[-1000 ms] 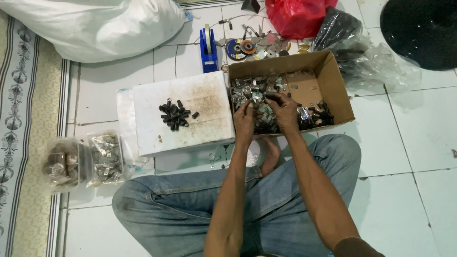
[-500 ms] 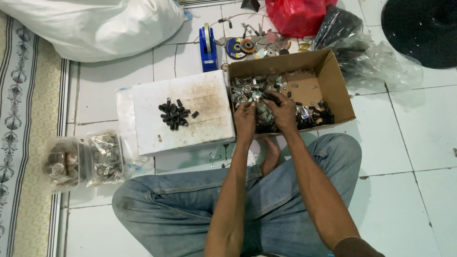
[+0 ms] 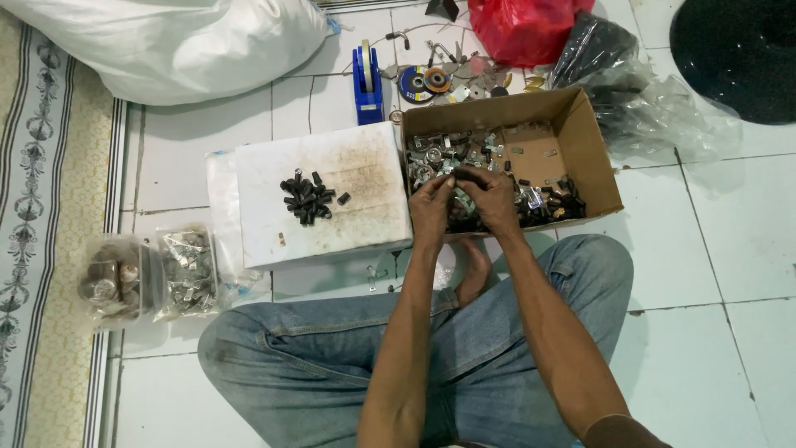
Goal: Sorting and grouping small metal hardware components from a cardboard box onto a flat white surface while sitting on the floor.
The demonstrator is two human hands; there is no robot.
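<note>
I sit cross-legged on a white tiled floor. My left hand [image 3: 431, 207] and my right hand [image 3: 491, 199] are together over the near side of an open cardboard box [image 3: 593, 141], fingertips meeting on a small metal part. The box holds several small silvery and black metal pieces [image 3: 431, 153]. To its left lies a flat white foam slab [image 3: 365, 174] with a heap of small black cylinders [image 3: 305, 197] on it. What exactly sits between my fingers is too small to tell.
A blue tape dispenser [image 3: 367, 81] and two grinding discs [image 3: 423, 81] lie behind the box. A red bag [image 3: 522, 29], clear plastic bags [image 3: 655, 112], a big white sack [image 3: 174, 41] and a black round object [image 3: 738, 54] are at the back. Two small bags of parts [image 3: 149, 274] sit left.
My hands stay over the near part of the box, fingers shifting slightly around a small part. Nothing else has moved.
</note>
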